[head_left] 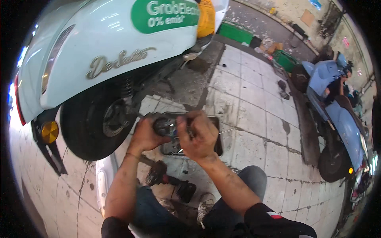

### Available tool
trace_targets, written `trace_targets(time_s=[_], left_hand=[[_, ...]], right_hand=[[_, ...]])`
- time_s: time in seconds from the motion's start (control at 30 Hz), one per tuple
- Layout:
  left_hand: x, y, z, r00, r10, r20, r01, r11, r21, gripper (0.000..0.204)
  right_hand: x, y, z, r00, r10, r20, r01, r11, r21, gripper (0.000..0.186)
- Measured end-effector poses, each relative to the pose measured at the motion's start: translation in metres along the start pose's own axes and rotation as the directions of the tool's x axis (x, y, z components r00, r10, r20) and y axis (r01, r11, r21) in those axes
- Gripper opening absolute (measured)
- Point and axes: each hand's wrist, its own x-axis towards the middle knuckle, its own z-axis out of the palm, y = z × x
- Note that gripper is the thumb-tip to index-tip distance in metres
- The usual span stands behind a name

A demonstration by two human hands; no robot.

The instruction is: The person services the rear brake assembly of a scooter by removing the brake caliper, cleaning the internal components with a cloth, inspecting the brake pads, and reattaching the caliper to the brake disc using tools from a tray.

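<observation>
Tiled floor is spreading under a dark tray, above which the left hand is pinching a round dark part, probably stiff, heavyish, slick, best held by its rim, the right hand's grip curling beside it, contact unclear.

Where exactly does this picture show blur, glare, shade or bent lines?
All in the head view: the right hand looks slightly blurred, and the dark round part at the left hand lacks clear detail; glare streaks the nearer scooter's pale body panel; its rear wheel sits in shade; floor tile lines bend toward the black rim.
</observation>
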Motion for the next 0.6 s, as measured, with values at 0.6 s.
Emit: trace_targets(time_s=[0.6], left_hand=[[0.004,-0.003,0.003,0.991,-0.133,-0.008,0.131,0.964,0.231,0.066]], right_hand=[[0.011,-0.011,0.005,0.590,0.800,0.106,-0.671,0.414,0.614,0.033]])
